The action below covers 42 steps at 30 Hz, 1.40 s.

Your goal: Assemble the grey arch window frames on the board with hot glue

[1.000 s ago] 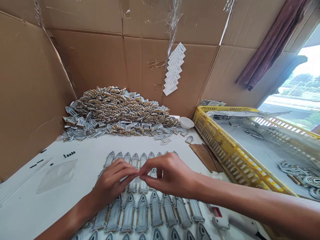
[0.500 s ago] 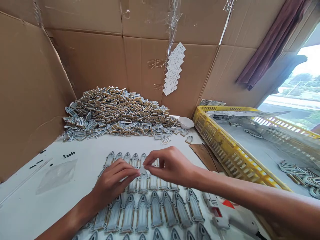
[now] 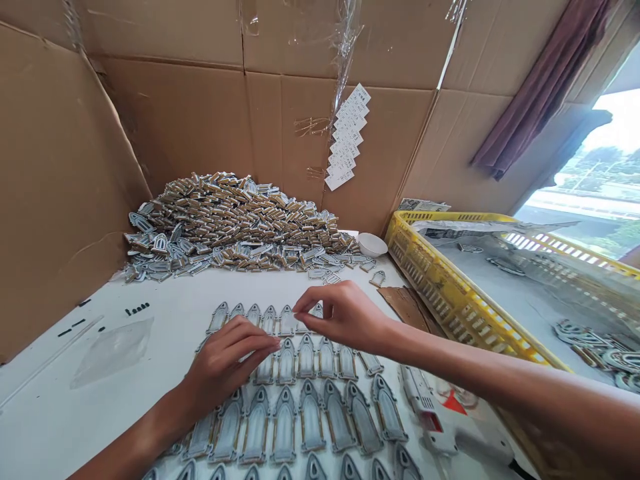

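Rows of small pointed-arch metal frames [image 3: 285, 427] lie flat on the white table, their middles filled with a pale translucent sheet. Over the middle rows, my left hand [image 3: 227, 357] is closed in a pinch, thumb and fingertips together; what it holds, if anything, is too small to make out. My right hand [image 3: 345, 317] pinches at the farthest row, a little beyond the left fingertips. A thin translucent piece [image 3: 287, 325] shows at its fingertips, hard to tell from the arch frame behind it. Both hands partly cover the frames beneath them.
A large heap of similar frames [image 3: 240, 223] rests against the cardboard wall, beside a white bowl [image 3: 373, 245]. A yellow crate [image 3: 450, 313] stands on the right, near a white glue gun [image 3: 440, 427]. A clear plastic bag [image 3: 113, 353] and small black pieces [image 3: 137, 309] lie left.
My right hand has moved slightly up and away from the left fingertips, taking the translucent piece from between the hands toward the farthest row. My left hand has stayed nearly still.
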Motion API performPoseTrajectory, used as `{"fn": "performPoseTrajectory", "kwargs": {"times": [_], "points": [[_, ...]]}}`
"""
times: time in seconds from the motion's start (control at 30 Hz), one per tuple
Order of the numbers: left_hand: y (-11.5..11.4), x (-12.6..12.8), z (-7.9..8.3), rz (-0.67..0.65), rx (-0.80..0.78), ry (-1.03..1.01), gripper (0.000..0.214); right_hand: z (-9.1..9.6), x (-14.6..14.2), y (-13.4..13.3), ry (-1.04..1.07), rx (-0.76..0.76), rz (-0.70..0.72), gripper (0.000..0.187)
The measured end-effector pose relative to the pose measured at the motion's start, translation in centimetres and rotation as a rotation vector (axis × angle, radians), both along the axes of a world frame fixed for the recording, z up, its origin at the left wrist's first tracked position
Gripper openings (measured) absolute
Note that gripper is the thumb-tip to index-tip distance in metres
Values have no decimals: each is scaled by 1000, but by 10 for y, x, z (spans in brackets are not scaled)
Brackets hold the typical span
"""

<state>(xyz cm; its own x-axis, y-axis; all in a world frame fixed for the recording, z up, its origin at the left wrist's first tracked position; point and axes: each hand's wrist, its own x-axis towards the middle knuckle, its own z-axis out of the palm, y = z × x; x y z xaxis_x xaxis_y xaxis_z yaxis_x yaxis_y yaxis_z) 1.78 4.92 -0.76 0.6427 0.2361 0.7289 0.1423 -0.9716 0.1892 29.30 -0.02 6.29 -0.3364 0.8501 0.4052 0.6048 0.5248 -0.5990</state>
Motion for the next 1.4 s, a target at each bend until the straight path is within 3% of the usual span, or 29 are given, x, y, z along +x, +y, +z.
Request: {"fn": "performPoseTrajectory", "kwargs": {"times": [0.23, 0.63, 0.93, 1.23, 1.4], "points": [[1, 0, -1, 4, 9, -2, 32, -2, -12, -13, -8, -11, 101, 15], [0, 0, 1, 21, 2, 9, 30, -3, -5, -5, 1, -19, 56, 12], [1, -1, -2, 6, -7, 2, 36, -4, -9, -10, -18, -4, 91, 15], [2, 3, 6, 7, 29, -13, 28, -2, -7, -7, -32, 59, 128, 12], [10, -1, 0, 7, 6, -20, 37, 2, -4, -4, -92, 45, 139, 14]]}}
